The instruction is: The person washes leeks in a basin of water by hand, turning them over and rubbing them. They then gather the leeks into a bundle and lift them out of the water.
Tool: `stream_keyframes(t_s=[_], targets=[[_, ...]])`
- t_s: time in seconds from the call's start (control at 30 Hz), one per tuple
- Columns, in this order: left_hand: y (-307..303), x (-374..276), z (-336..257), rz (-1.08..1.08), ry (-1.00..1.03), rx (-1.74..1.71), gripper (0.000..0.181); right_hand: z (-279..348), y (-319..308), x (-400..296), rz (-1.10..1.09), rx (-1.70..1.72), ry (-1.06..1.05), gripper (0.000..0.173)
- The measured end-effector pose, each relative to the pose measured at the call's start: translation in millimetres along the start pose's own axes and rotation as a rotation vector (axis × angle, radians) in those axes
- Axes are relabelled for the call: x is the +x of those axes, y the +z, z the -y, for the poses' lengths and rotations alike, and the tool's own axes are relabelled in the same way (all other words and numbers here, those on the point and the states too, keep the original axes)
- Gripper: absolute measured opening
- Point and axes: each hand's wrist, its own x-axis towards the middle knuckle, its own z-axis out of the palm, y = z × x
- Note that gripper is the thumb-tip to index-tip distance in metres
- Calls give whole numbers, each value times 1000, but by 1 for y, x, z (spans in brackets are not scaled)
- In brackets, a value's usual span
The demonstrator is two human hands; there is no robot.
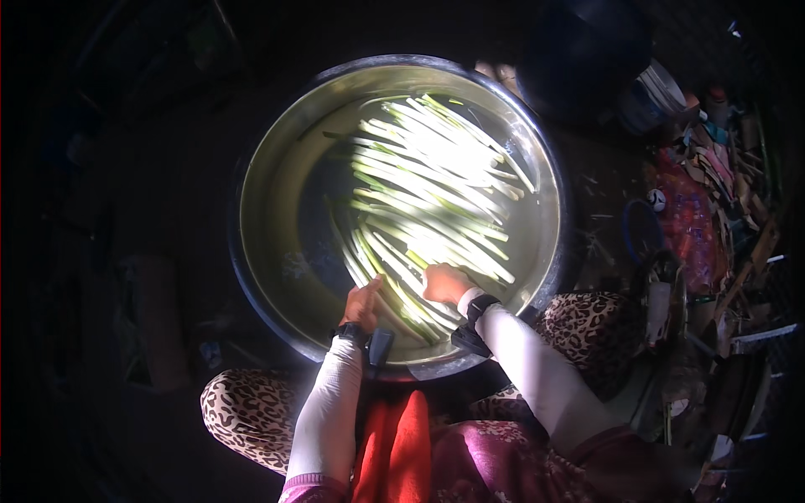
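Observation:
Before me stands a wide metal basin (267, 163) with water in it. Long pale-green and white plant stalks (434, 207) lie in the water, mostly slanting from upper left to lower right; strong light washes out part of them. At the near side of the basin, my left hand (361, 307) is around the lower ends of a few stalks, thumb uppermost, its other fingers largely hidden. To its right, my right hand (448, 284) is curled over stalks in a fist, fingertips out of sight. Dark bands with box-like attachments sit on both wrists.
Leopard-print trouser legs (248, 415) flank the basin's near side. A white bucket (654, 94) stands at the upper right. Below it are a red plastic bag of bottles (688, 220) and mixed scraps. A pale block-like object (154, 320) lies in shadow at left.

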Motion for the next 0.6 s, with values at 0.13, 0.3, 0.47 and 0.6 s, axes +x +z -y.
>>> stream_keyframes(t_s=[0.13,0.3,0.47,0.6], targets=[[-9,5,10,30,105,172,38,-24,-8,-3,127,-195,-164,22],[-11,15,21,-91,-27,105,38,-43,-4,-5,201,-116,-158,21],[-8,7,17,-22,-11,-11,37,-7,-2,-14,-95,30,20,21],[2,10,9,-61,-79,-156,36,-9,2,-10,-23,29,6,27]])
